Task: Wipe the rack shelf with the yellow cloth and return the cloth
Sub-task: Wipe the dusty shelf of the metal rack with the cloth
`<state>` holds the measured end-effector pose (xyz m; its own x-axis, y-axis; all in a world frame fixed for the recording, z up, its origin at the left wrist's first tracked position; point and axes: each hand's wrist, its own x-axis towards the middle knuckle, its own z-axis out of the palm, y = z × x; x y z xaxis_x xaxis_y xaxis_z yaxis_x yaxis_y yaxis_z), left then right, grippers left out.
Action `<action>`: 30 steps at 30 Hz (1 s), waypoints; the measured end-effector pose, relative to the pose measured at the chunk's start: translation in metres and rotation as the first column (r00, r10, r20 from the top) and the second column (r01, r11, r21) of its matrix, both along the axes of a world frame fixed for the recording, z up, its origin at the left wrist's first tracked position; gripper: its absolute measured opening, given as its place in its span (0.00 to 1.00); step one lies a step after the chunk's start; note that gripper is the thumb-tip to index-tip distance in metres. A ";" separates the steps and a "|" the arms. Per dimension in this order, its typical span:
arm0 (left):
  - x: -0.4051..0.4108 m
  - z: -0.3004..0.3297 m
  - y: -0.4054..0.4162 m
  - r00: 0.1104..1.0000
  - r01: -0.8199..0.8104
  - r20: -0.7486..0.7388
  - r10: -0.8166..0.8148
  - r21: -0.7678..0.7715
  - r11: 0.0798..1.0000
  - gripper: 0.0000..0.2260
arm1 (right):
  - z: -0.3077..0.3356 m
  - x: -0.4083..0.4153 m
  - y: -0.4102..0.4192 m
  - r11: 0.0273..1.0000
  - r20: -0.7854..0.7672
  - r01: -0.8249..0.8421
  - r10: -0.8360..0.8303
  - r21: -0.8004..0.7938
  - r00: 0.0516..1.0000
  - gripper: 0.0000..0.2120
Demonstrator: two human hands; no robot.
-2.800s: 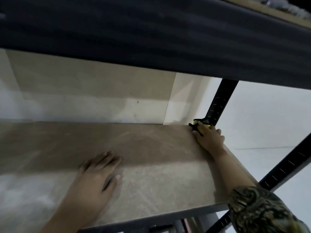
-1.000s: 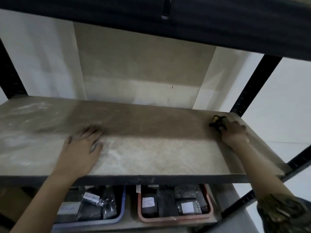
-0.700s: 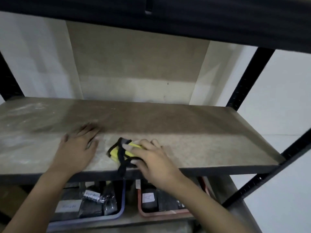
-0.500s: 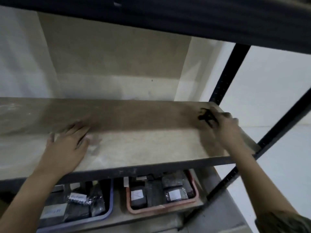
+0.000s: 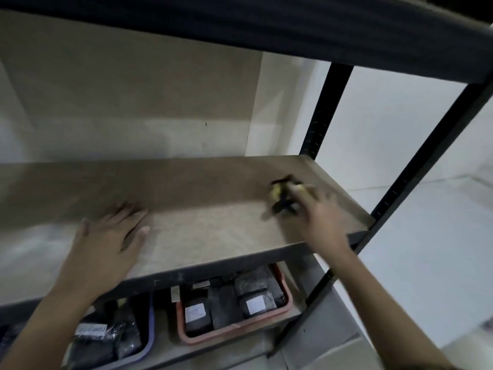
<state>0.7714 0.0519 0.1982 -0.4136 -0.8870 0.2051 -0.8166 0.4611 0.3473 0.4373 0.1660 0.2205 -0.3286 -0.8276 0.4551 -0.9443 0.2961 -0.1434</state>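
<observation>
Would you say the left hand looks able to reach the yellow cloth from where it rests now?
Probably yes: the left hand lies flat on the shelf, with only bare board across to the yellow cloth under the right hand.

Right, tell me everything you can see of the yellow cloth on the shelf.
The yellow cloth is a small bunched wad, yellow with black edging or straps that stick out at its near side. It looks like soft fabric, but motion blur hides the weave. It lies crumpled on the brown board of the rack shelf, toward the right end and short of the edge. The right hand covers its right part from above, fingers curled onto it. The left hand does not touch it.
</observation>
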 end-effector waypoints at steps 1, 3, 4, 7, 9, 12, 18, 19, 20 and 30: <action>0.000 0.000 0.000 1.000 0.002 0.000 -0.002 0.004 1.000 0.28 | 0.005 -0.030 0.000 0.979 0.050 0.197 -0.200 0.057 0.979 0.21; 0.000 0.000 0.000 1.000 0.005 -0.002 -0.005 0.002 1.000 0.29 | 0.004 -0.066 -0.002 0.898 0.162 0.394 -0.426 0.196 0.890 0.20; 0.000 0.000 0.000 1.000 0.005 -0.007 -0.005 0.001 1.000 0.28 | 0.000 -0.068 -0.004 0.880 0.153 0.419 -0.456 0.222 0.877 0.20; -0.001 0.000 -0.001 1.000 -0.002 -0.018 0.002 0.003 1.000 0.28 | -0.011 -0.042 -0.008 0.882 0.071 0.435 -0.453 0.181 0.889 0.21; -0.001 -0.001 -0.001 1.000 0.003 -0.010 -0.003 -0.001 1.000 0.29 | -0.014 -0.005 -0.009 0.938 0.070 0.315 -0.328 0.147 0.942 0.21; 0.000 -0.002 -0.003 1.000 0.008 -0.017 -0.008 -0.004 1.000 0.28 | -0.021 0.064 -0.006 0.983 0.052 -0.160 0.156 0.089 0.986 0.20; -0.001 -0.002 -0.003 1.000 0.010 -0.020 -0.010 -0.006 1.000 0.28 | 0.008 -0.047 -0.028 0.946 0.093 0.306 -0.316 0.110 0.944 0.23; 0.000 -0.002 -0.003 1.000 0.009 -0.016 -0.009 -0.008 1.000 0.27 | 0.009 -0.070 -0.029 0.887 0.172 0.437 -0.458 0.148 0.872 0.21; 0.000 -0.002 -0.003 1.000 0.008 -0.013 -0.008 -0.011 1.000 0.27 | 0.007 -0.084 -0.030 0.840 0.220 0.512 -0.541 0.179 0.812 0.19; -0.001 -0.005 -0.003 1.000 -0.005 0.004 0.006 -0.040 0.999 0.32 | 0.000 -0.105 -0.100 0.850 0.208 0.468 -0.516 0.241 0.831 0.16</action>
